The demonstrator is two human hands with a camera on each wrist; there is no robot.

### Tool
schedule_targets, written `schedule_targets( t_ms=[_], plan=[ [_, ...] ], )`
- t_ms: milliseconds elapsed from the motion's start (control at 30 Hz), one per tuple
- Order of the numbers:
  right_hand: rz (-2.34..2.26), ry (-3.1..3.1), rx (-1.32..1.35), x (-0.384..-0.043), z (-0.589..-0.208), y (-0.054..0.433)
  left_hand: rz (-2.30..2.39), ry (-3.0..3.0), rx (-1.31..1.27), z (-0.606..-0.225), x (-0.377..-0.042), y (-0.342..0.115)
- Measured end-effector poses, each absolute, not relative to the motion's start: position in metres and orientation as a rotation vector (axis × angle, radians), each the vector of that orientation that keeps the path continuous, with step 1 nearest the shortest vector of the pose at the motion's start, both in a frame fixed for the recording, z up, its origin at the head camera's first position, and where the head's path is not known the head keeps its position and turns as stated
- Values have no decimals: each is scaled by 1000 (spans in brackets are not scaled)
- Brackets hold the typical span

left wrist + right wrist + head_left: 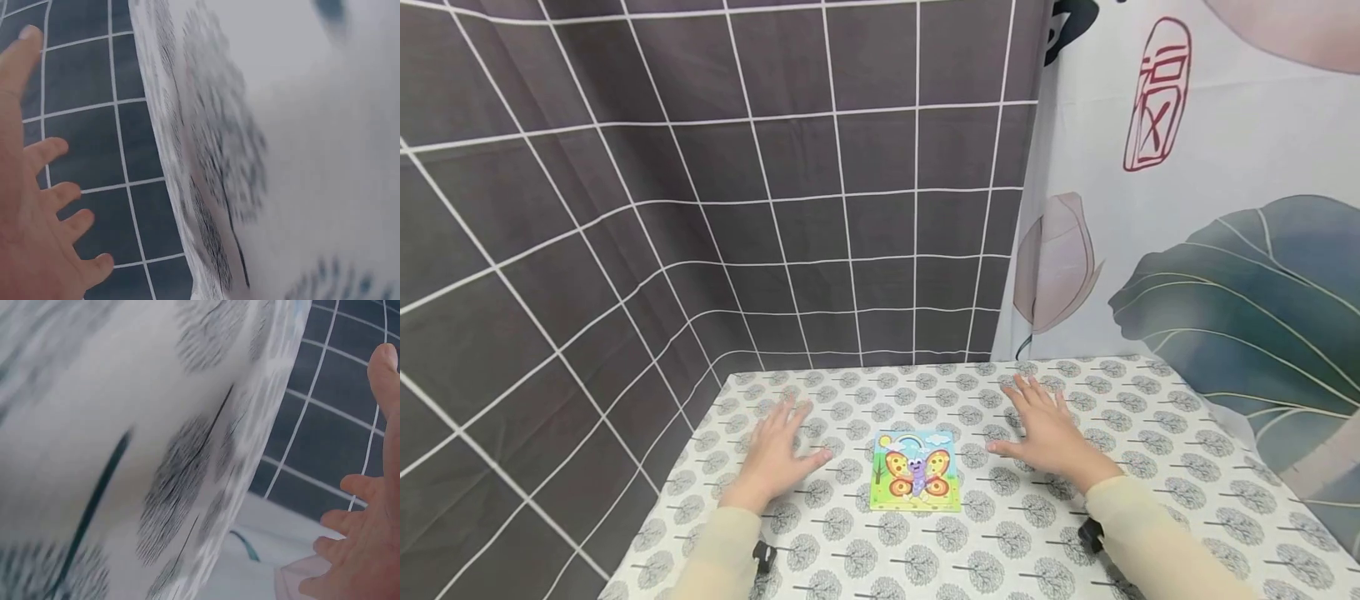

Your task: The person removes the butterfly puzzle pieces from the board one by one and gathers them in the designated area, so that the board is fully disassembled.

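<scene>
In the head view a square butterfly puzzle board [916, 472] lies flat on the table, bright with a purple-bodied butterfly, a rainbow, a sun and grass. To its left my left hand [777, 454] is spread, palm down, thumb pointing toward the board and not touching it. On the other side my right hand [1047, 433] is likewise spread, its thumb toward the board with a gap between. Neither hand holds anything. The left wrist view has my left hand [37, 206] with fingers apart; the right wrist view has my right hand [369, 531] the same way.
A white cloth with grey tree prints [917, 567] covers the table. Behind and to the left hangs a dark curtain with a white grid [880, 233]. At the right is a white curtain with leaf and flower prints [1247, 325]. Dark wrist straps show below both hands.
</scene>
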State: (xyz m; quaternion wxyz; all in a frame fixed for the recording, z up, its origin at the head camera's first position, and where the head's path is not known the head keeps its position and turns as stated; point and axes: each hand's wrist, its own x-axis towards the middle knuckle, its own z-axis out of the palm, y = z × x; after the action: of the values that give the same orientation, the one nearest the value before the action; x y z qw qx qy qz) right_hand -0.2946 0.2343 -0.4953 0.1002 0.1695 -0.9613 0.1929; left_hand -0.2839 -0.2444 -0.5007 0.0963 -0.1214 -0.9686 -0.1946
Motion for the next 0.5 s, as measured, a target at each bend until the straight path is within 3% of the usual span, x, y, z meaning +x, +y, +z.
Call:
schedule_targets(
  t_ms=[500],
  plan=[
    [646,-2860,588,-304,-497,184,-977,-2922,-429,-508,-261,-209]
  ],
)
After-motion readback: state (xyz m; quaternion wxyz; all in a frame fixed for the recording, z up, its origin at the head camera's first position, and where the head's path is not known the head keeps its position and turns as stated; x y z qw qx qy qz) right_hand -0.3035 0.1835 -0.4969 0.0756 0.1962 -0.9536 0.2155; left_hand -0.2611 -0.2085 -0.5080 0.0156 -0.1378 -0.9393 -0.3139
